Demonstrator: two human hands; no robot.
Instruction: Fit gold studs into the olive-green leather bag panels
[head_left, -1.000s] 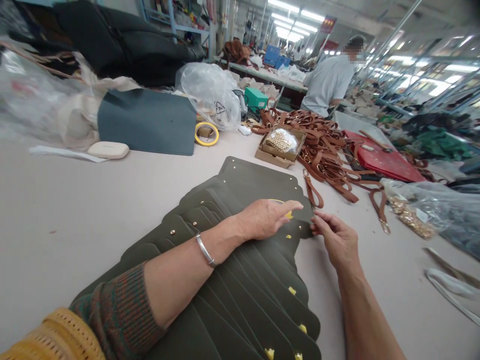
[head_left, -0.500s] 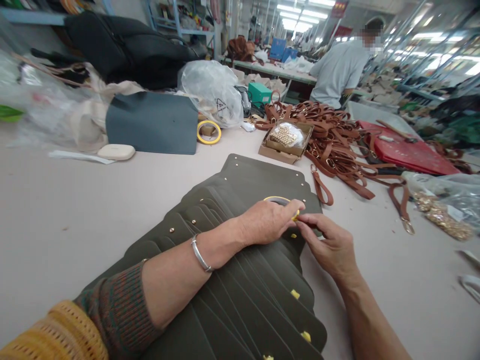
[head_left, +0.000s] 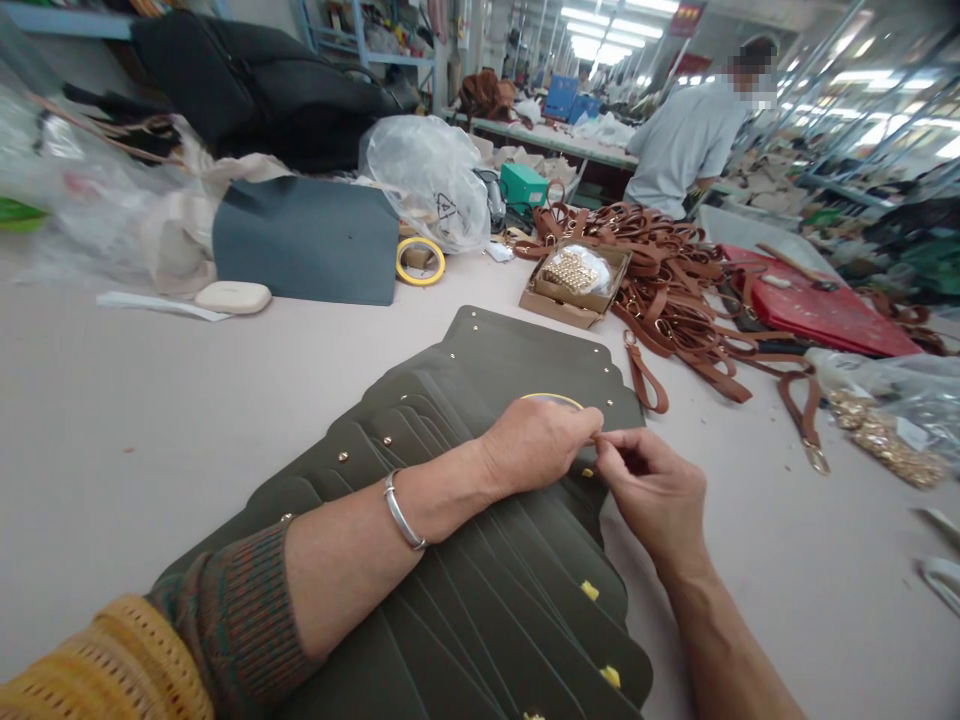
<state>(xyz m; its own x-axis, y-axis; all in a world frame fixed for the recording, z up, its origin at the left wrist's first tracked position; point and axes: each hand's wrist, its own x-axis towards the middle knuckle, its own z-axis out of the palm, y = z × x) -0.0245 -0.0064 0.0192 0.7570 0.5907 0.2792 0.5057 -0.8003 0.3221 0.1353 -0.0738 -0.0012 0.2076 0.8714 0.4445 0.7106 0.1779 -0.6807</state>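
A fanned stack of dark olive leather panels with small gold studs lies on the table in front of me. My left hand rests on the stack with its fingers curled, and a yellow tape roll peeks out from behind it. My right hand meets it fingertip to fingertip in a pinch over a small yellow tab at the panel's right edge. What the fingertips hold is too small to make out. More yellow tabs dot the right edges of the nearer panels.
A cardboard box of gold hardware sits beyond the panels, beside a heap of brown leather straps. A red panel, a bag of gold fittings, a grey panel, a second tape roll and plastic bags surround them. Another person works at a far table.
My right hand has moved left until its fingertips met my left hand's, and both have closed into a pinch at the panel's edge. The camera has shifted slightly.
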